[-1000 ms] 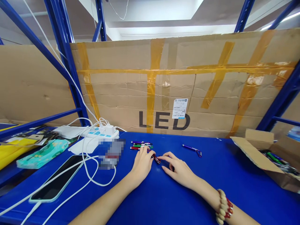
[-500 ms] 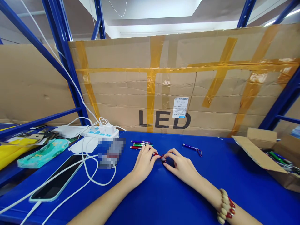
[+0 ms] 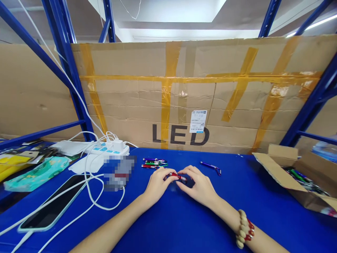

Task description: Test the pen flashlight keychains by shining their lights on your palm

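Across the back, facing a taped cardboard panel (image 3: 184,105) marked LED. Leaning over a blue desk (image 3: 184,221). Listing next an open carton (image 3: 279,172) at its right edge, a cabled phone (image 3: 50,211) at the left, a white power strip (image 3: 110,149) behind that. Holding left hand (image 3: 156,184) and right hand (image 3: 200,188) close together at desk centre. Noting a torch cluster (image 3: 154,162) just beyond the left hand, a purple torch (image 3: 210,167) apart beyond the right. Pinching a red torch (image 3: 178,175) by both ends, fingers of each hand clamping on it, long axis running left to right, both hands touching it alike.
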A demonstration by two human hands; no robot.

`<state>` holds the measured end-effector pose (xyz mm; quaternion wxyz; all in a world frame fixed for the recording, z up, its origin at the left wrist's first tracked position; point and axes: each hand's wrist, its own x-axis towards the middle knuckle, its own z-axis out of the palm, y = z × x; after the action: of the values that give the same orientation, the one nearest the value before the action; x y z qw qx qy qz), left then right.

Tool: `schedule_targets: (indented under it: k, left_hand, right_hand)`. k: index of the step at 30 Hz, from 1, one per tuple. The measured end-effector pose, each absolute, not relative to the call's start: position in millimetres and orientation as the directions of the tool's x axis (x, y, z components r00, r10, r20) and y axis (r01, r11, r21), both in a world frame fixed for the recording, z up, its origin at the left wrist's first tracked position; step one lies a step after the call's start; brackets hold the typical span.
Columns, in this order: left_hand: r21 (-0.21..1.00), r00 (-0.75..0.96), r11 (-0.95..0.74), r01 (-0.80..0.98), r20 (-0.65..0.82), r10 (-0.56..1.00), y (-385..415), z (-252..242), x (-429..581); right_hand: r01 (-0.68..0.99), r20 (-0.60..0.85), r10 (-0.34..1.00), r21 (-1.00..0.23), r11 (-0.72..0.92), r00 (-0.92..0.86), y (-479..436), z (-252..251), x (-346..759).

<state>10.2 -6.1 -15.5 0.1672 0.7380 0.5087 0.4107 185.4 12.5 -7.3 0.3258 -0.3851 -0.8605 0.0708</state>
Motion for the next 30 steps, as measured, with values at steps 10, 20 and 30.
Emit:
schedule_targets:
  k: [10,20,30]
  left_hand:
    - [0.675,0.158,-0.478,0.562,0.479,0.863,-8.5,-10.9,12.0]
    - [0.731,0.088,-0.435,0.526,0.462,0.882,-7.0,-10.2,15.4]
    - [0.682,0.016,-0.402,0.611,0.497,0.867,-5.7,-10.6,8.0]
  right_hand:
    - [0.514,0.450,0.665,-0.422,0.747,-0.596,18.2,-9.0,188.6]
    - [0.535,0.475,0.692,-0.439,0.721,-0.543,20.5,-13.8,187.3]
    - [0.515,0.449,0.767,-0.568,0.642,-0.459,28.3,-20.3,188.3]
